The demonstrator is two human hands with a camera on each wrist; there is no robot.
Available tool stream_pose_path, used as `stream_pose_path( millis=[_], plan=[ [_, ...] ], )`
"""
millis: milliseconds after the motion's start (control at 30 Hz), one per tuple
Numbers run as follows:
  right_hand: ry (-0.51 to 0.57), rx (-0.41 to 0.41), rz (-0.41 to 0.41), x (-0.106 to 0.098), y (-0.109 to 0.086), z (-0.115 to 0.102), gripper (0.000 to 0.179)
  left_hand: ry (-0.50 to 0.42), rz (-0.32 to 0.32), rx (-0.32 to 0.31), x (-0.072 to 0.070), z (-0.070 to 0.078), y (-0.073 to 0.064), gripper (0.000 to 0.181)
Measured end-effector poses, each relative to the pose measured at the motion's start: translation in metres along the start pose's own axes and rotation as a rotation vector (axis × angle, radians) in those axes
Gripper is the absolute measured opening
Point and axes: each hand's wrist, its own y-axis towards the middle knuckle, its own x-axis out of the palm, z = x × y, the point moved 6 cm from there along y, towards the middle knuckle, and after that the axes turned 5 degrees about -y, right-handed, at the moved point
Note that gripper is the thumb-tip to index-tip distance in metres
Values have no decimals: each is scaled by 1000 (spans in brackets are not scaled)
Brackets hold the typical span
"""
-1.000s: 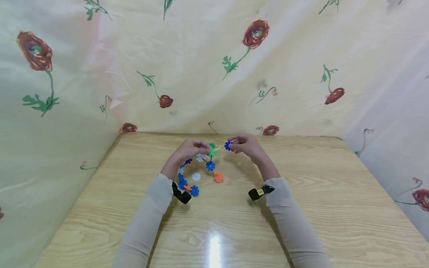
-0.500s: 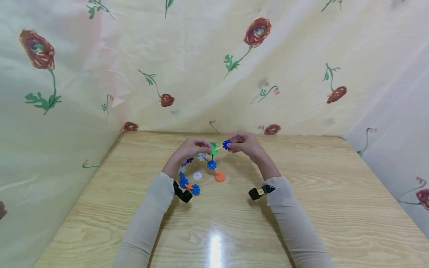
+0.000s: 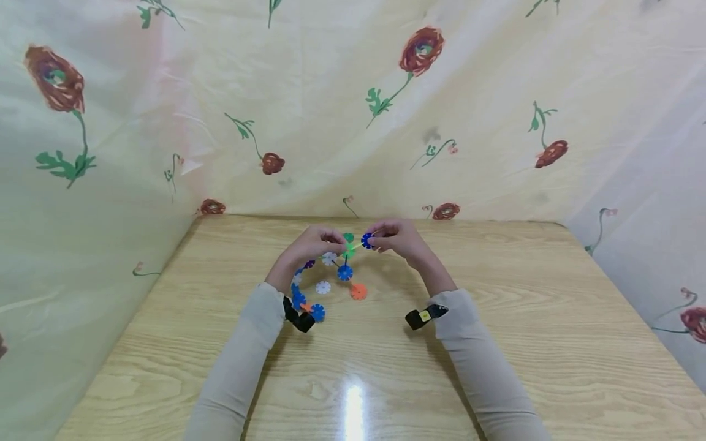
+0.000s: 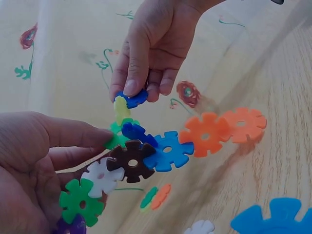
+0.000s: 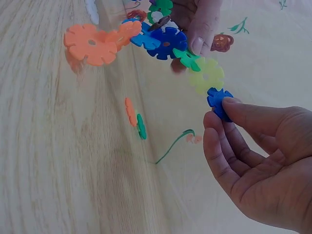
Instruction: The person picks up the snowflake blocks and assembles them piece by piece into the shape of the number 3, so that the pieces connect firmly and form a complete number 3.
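Observation:
A chain of notched plastic snowflake discs hangs from my left hand (image 3: 315, 242), whose thumb and fingers pinch a green disc (image 5: 187, 59). Beyond that green disc, a yellow disc (image 5: 206, 75) sticks out towards the right. My right hand (image 3: 401, 237) pinches a dark blue disc (image 5: 218, 102) between thumb and fingertips, its edge right at the yellow disc's rim. In the left wrist view a white disc (image 4: 100, 183), a brown disc (image 4: 119, 163), a blue disc (image 4: 178, 157) and an orange disc (image 4: 197, 141) follow along the chain. Left fingertips partly cover the green disc.
The chain curves towards me on the left, ending in a blue disc (image 3: 317, 313) by the left wrist camera (image 3: 300, 320). A single white disc (image 3: 323, 286) lies inside the curve on the wooden table (image 3: 386, 367). Flowered cloth (image 3: 331, 122) rises behind.
My right hand has moved left with the dark blue disc, from a gap away up to the yellow disc. My left hand stays about where it was, still pinching the green disc.

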Motion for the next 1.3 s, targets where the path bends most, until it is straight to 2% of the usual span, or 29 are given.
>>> stream_pose_path(
  millis=[200,367,633,800,1167,1300],
  plan=[
    [-8,-7,9,-1,0,-2,26,-30,-68,-11,3,4,1,16],
    [-18,1,2,-1,0,-3,27,-58,-77,-25,4,4,1,15],
    [-3,-1,4,0,1,-4,28,-48,-101,6,5,8,-3,41],
    [3,-24,-9,2,0,-5,28,-20,-125,20,7,8,-3,42],
    [-10,-84,-27,3,-2,-10,23,-15,-130,17,11,8,-3,38],
    [-15,-130,-33,4,-2,-12,21,-31,-109,28,11,11,-4,37]
  ],
)
